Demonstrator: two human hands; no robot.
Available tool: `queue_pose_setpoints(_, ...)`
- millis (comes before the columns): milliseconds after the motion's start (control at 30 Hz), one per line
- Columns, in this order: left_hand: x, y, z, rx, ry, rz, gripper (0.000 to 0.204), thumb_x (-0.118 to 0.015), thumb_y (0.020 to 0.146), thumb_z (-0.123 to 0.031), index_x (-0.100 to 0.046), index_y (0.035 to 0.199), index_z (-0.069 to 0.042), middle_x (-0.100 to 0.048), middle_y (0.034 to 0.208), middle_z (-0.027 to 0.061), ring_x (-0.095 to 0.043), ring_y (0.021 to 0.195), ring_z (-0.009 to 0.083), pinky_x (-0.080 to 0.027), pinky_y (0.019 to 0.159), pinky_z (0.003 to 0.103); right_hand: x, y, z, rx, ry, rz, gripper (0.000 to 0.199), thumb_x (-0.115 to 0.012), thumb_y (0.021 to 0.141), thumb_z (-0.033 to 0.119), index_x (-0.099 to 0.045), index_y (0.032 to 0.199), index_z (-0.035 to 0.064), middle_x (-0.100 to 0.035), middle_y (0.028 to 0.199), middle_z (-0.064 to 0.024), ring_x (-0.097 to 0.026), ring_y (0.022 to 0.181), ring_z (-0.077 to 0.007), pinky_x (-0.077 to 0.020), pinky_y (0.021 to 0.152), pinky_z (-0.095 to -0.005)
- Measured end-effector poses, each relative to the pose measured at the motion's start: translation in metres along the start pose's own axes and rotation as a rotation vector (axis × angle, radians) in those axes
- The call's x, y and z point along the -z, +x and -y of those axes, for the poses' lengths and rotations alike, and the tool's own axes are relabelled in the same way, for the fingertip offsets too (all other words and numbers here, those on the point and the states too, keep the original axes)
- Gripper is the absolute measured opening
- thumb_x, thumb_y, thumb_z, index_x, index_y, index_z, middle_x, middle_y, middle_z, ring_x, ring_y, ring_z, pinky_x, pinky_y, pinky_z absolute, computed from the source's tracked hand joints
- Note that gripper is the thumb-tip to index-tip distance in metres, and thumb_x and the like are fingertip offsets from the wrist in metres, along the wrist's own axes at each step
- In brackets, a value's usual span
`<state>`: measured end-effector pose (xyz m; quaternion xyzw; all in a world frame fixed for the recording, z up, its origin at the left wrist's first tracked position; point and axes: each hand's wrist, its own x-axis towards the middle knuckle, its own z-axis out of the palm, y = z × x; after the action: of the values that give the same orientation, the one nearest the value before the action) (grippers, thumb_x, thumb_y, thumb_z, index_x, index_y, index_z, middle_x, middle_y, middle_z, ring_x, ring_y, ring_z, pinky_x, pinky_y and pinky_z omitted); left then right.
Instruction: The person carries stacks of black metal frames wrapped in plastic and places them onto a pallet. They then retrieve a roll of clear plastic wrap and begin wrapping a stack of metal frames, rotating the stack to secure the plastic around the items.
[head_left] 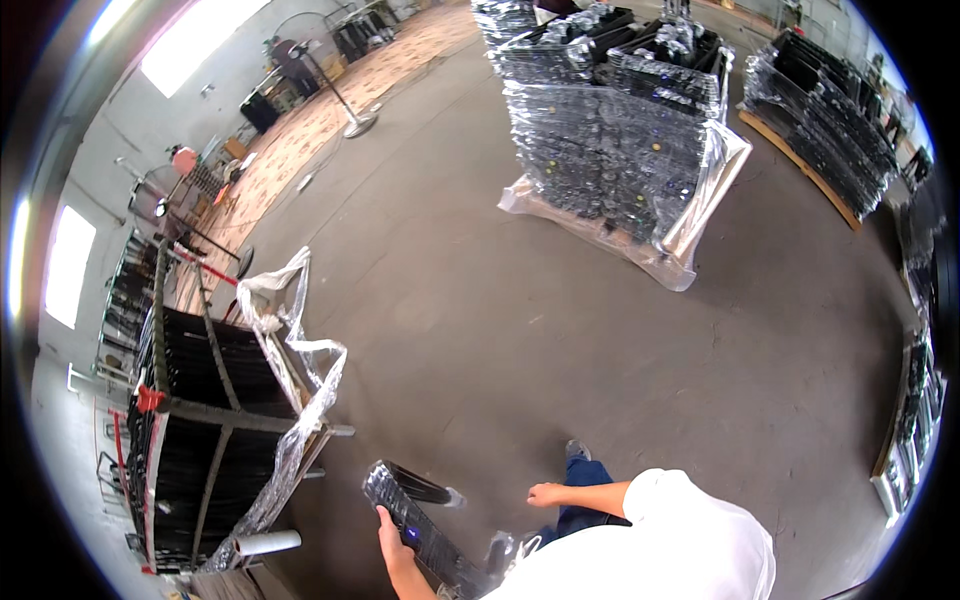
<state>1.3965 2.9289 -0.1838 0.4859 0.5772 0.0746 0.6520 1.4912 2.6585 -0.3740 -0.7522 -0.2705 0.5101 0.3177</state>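
My left hand (393, 540) grips the side of a long black bundle (432, 540) wrapped in shiny clear film. It slants from beside my body out to the front left. A second black bar (420, 486) branches from its far end, with clear plastic at its tip. What kind of part this is I cannot make out. My right hand (545, 496) hangs in front of my leg, fingers loosely curled, with nothing visible in it. Loose clear film (500, 548) hangs near my waist beside the bundle.
A metal rack (225, 412) packed with black parts stands at left, trailing stretch film (318, 395), with a white film roll (268, 543) beside it. Ahead is a film-wrapped pallet stack (610, 150). Another wrapped stack (825, 110) stands far right. Silvery wrapped parts (908, 430) line the right edge.
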Motion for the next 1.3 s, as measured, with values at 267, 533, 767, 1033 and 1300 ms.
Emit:
queue_pose_setpoints(267, -0.155, -0.014, -0.067, -0.07, -0.038, 0.315, 0.061, -0.041, 0.087, -0.048, -0.039, 0.122, 0.003, -0.046, 0.122, 0.0119, -0.048, 0.106, 0.0246, -0.04, 0.089, 0.038, 0.033, 0.005, -0.054, -0.456, 0.871, 0.046, 0.059, -0.045, 0.08, 0.051, -0.046, 0.119, 0.0061, -0.046, 0.12, -0.0206, -0.052, 0.104, -0.0329, -0.0388, 0.084, -0.05)
queue_pose_setpoints(533, -0.258, -0.105, -0.145, -0.226, 0.04, 0.555, 0.051, -0.042, 0.082, -0.054, -0.055, 0.094, -0.006, -0.061, 0.075, 0.0077, -0.061, 0.064, 0.0229, -0.051, 0.058, 0.038, 0.12, 0.012, -0.072, -0.216, 2.01, -0.056, 0.108, -0.038, 0.066, 0.077, 0.007, 0.135, 0.007, -0.011, 0.136, -0.0303, -0.019, 0.124, -0.045, -0.0181, 0.091, -0.0659)
queue_pose_setpoints(767, -0.242, -0.186, -0.231, -0.327, -0.054, 0.583, 0.048, -0.036, 0.087, -0.05, -0.054, 0.09, -0.005, -0.057, 0.063, 0.0122, -0.057, 0.047, 0.0256, -0.048, 0.04, 0.039, 0.226, 0.032, -0.026, 0.228, 2.196, -0.422, 0.101, -0.044, 0.065, 0.074, -0.009, 0.134, 0.0099, -0.036, 0.12, -0.029, -0.044, 0.104, -0.044, -0.0325, 0.085, -0.0622)
queue_pose_setpoints(1033, -0.169, -0.092, -0.272, -0.538, -0.018, 0.724, 0.029, -0.049, 0.086, -0.03, -0.051, 0.09, -0.001, -0.059, 0.08, 0.0094, -0.057, 0.065, 0.0188, -0.046, 0.059, 0.031, 0.222, 0.121, 0.0, 0.066, 2.468, -0.623, 0.04, -0.061, 0.072, 0.019, -0.036, 0.1, 0.0029, -0.049, 0.074, -0.0196, -0.054, 0.066, -0.0361, -0.0483, 0.064, -0.0492)
queue_pose_setpoints(1300, -0.19, 0.089, -0.297, -0.404, -0.119, 0.696, 0.063, -0.037, 0.081, -0.057, -0.048, 0.091, 0.004, -0.053, 0.06, 0.0207, -0.052, 0.041, 0.0296, -0.045, 0.037, 0.037, 0.283, 0.13, -0.015, 0.097, 2.469, -1.177, 0.018, -0.05, 0.065, 0.009, -0.042, 0.079, -0.0004, -0.052, 0.071, -0.0193, -0.054, 0.064, -0.0339, -0.0494, 0.062, -0.046)
